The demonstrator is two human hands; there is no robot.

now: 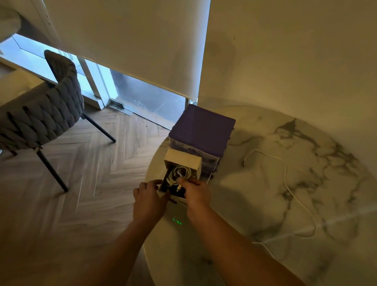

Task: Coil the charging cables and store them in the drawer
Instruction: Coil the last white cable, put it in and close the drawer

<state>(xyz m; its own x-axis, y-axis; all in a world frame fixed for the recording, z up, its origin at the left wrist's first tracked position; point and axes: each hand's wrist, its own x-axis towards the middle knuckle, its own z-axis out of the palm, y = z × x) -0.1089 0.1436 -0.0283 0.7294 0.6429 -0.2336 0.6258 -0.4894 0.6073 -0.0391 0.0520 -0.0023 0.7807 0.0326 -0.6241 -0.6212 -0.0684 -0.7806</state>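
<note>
Stage: I judge the task roughly half done; one cable is going into the drawer, another is untouched.

Drawer: I see the white drawer [180, 173] pulled out toward me from a small white box that sits at the front of the purple drawer unit [201, 130], at about 10 o'clock on the round marble tabletop [295, 177], near its rim.

Coiled cable: a white coiled cable [179, 173] lies inside the open drawer in loose loops, over something dark that I cannot make out.

Right hand: my right hand [195, 192] reaches over the drawer's 4 o'clock corner; its fingers [189, 182] are curled down onto the coil, and I read them as pinching the cable's end, tucking it in.

Left hand: my left hand [148, 193] is at the drawer's 8 o'clock side, thumb and fingers wrapped round the front corner, steadying it.

Loose cable: a second white cable [297, 201] trails uncoiled across the tabletop at 3 o'clock, well apart from the drawer, running from a dark plug near the unit down to the near edge.

Done: I count one cable coiled and resting in the drawer.

Left: I take it the tuck needs finishing, the loose cable needs coiling and storing, and the drawer needs pushing shut.

Risk: the loops look springy and may lift above the drawer's walls and snag on closing.

Other: a grey woven chair [46, 109] stands on the wooden floor at 9 o'clock.
</note>
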